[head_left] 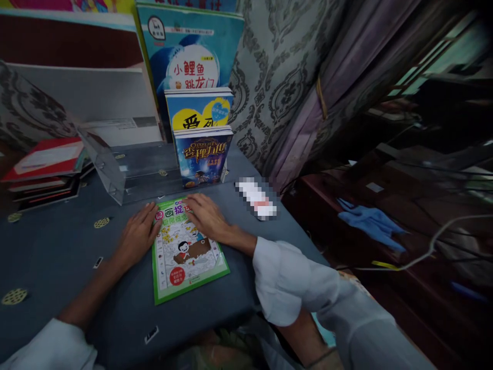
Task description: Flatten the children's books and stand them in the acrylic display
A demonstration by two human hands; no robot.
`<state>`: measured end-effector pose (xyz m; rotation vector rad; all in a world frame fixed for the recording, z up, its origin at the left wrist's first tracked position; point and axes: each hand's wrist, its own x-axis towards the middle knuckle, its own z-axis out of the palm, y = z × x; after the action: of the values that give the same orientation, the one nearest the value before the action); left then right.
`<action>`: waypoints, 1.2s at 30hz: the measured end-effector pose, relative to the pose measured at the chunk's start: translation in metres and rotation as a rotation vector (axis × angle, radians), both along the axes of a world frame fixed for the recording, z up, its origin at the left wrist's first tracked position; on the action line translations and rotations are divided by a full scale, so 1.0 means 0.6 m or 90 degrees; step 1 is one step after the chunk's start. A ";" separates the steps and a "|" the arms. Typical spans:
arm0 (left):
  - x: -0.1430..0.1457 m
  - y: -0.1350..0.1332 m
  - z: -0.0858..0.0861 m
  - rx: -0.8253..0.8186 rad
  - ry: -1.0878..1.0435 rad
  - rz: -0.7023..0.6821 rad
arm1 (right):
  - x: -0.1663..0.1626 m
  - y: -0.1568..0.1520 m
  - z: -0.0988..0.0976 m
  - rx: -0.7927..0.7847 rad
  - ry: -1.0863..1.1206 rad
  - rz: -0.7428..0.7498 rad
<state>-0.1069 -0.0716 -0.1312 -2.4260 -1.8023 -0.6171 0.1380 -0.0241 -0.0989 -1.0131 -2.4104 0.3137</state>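
Observation:
A green-bordered picture book (188,262) lies flat on the table, its cover facing up with a cartoon child and Chinese lettering. Along its upper left edge rests my left hand (139,231), fingers stretched forward beside the cover. My right hand (208,218) lies over the upper right part of the book, fingers extended, hiding some of the title. Neither hand is wrapped round anything. Just beyond the book stands a dark blue book (204,156), upright at the front of a row.
Behind it stand a blue-and-yellow book (198,110) and a teal book (192,46). A clear plastic stand (103,164) is left of them, near stacked books (48,159). A blurred-out object (257,199) lies right. The table edge drops towards a blue cloth (372,223) and cables.

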 end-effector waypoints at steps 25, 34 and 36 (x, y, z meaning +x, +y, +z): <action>0.000 -0.005 0.006 -0.050 0.033 -0.001 | 0.036 0.076 -0.056 -0.127 0.006 0.094; 0.007 0.005 0.028 -0.133 0.156 -0.058 | 0.055 0.107 -0.042 -0.264 0.171 0.136; 0.015 0.020 0.029 -0.157 0.168 -0.102 | 0.056 0.108 -0.037 -0.284 0.198 0.138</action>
<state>-0.0980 -0.0596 -0.1137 -2.6747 -1.6755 -0.0748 0.1718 0.0405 -0.1213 -0.8015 -2.2069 1.0428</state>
